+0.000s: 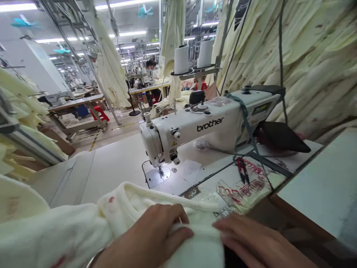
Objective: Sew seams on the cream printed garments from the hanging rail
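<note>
- Left hand (156, 238) is pinching the cream garment (69, 230); right hand (251, 242) is lying flat on it.
- Sewing machine (200, 126) is standing beyond on the surface (111, 167), snips (243, 169) alongside.

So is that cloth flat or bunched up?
Bunched up: the cream cloth lies in thick folds, the left hand pinching it, the right hand at its edge.

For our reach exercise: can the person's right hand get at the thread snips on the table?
Probably yes. The right hand rests on the cream fabric, and the snips lie uncovered on the table just ahead of it, with only flat printed bags between.
</note>
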A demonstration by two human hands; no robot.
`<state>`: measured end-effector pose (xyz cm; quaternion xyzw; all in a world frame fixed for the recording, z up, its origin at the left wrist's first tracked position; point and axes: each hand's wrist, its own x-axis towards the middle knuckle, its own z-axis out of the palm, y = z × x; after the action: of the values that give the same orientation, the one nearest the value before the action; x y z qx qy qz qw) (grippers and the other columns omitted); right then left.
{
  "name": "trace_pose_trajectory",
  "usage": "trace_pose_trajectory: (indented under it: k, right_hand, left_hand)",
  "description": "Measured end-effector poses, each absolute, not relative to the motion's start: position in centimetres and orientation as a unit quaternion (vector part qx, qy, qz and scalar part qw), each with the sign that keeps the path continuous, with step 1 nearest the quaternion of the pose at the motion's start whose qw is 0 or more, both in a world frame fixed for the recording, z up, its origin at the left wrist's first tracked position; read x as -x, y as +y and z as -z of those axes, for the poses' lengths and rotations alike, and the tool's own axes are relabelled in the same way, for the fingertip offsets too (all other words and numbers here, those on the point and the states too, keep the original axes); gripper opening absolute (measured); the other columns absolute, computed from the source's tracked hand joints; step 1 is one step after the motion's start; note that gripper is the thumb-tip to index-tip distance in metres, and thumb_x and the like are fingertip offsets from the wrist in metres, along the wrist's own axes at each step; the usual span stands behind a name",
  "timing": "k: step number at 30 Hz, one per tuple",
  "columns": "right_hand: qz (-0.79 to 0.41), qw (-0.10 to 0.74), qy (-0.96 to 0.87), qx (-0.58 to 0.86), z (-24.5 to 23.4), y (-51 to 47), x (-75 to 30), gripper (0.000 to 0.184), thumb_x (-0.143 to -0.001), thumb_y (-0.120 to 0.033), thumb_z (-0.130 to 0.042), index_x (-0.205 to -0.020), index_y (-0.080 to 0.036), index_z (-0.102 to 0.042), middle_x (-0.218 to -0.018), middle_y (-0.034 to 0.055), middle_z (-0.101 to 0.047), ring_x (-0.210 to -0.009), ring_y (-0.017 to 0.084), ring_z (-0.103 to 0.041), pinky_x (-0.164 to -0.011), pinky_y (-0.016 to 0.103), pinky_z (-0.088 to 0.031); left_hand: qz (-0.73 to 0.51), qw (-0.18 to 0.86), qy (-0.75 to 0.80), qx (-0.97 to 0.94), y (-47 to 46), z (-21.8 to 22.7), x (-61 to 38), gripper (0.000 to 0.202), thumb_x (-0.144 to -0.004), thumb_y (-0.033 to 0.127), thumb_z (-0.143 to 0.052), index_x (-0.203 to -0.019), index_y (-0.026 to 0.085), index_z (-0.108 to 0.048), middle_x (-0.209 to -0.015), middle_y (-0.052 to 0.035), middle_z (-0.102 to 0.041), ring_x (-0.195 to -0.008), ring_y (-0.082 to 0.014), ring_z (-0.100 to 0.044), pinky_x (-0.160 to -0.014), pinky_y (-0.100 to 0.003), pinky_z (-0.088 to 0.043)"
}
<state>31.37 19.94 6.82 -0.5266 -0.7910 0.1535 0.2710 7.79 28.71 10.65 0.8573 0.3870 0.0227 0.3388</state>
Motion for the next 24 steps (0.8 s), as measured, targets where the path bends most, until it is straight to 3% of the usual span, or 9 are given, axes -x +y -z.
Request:
trace_pose_trajectory:
  k: [3,6,10,14,18,24]
  right_hand:
    - [-0.213,0.211,-0.718,0.628,-6.3,22.7,-31.3,0.014,-0.089,-0.015,-0.046,-0.082,-0.021,-0.056,-0.086,0.0034,-0.063,-0.085,0.020,-0.061,-0.073,0.031,-0.049]
    - [-0.263,0.169,-0.705,0.637,-5.8,25.1,-31.8,0.013,-0.084,-0.008,-0.052,-0.077,-0.019,-0.050,-0.086,0.0025,-0.060,-0.088,0.020,-0.057,-0.075,0.031,-0.043]
    - [-0.310,0.164,-0.707,0.614,-5.5,25.8,-32.6,0.018,-0.081,-0.005,-0.054,-0.073,-0.020,-0.046,-0.084,0.0001,-0.056,-0.085,0.018,-0.054,-0.073,0.029,-0.039]
    - [-0.317,0.187,-0.716,0.593,-5.5,26.1,-32.8,0.020,-0.077,-0.001,-0.055,-0.074,-0.019,-0.048,-0.091,0.0017,-0.053,-0.091,0.018,-0.052,-0.078,0.029,-0.038]
    - [-0.404,0.220,-0.716,0.525,-6.6,28.5,-31.6,0.016,-0.073,-0.004,-0.058,-0.076,-0.019,-0.052,-0.094,0.0014,-0.056,-0.099,0.018,-0.051,-0.085,0.029,-0.036]
    - [-0.554,0.153,-0.691,0.439,-7.8,33.5,-29.1,0.005,-0.074,-0.019,-0.062,-0.073,-0.017,-0.057,-0.065,-0.0025,-0.060,-0.062,0.014,-0.057,-0.055,0.023,-0.039]
  left_hand:
    - [0.001,0.280,0.437,-0.855,29.6,-9.4,-9.7,0.013,-0.089,0.028,-0.051,-0.096,0.021,-0.060,-0.094,-0.0026,-0.068,-0.089,-0.0235,-0.062,-0.079,-0.036,-0.043]
    - [0.053,0.222,0.461,-0.857,29.9,-8.8,-12.0,0.014,-0.087,0.020,-0.051,-0.097,0.017,-0.059,-0.098,-0.0071,-0.066,-0.090,-0.0274,-0.061,-0.078,-0.041,-0.044]
    - [0.027,0.180,0.409,-0.894,30.1,-8.5,-14.3,0.026,-0.079,0.021,-0.066,-0.102,0.014,-0.056,-0.108,-0.0099,-0.057,-0.102,-0.0282,-0.051,-0.090,-0.044,-0.042]
    - [-0.002,0.229,0.340,-0.912,31.0,-7.4,-14.3,0.021,-0.079,0.023,-0.067,-0.093,0.014,-0.054,-0.103,-0.0085,-0.056,-0.099,-0.0241,-0.049,-0.091,-0.039,-0.041]
    - [-0.017,0.294,0.365,-0.883,31.9,-6.9,-11.3,0.018,-0.083,0.025,-0.062,-0.094,0.017,-0.051,-0.096,-0.0054,-0.058,-0.088,-0.0204,-0.054,-0.078,-0.032,-0.043]
    - [-0.064,0.393,0.462,-0.793,33.0,-7.7,-7.4,0.033,-0.081,0.038,-0.064,-0.109,0.023,-0.057,-0.093,0.0000,-0.063,-0.086,-0.0176,-0.056,-0.076,-0.026,-0.040]
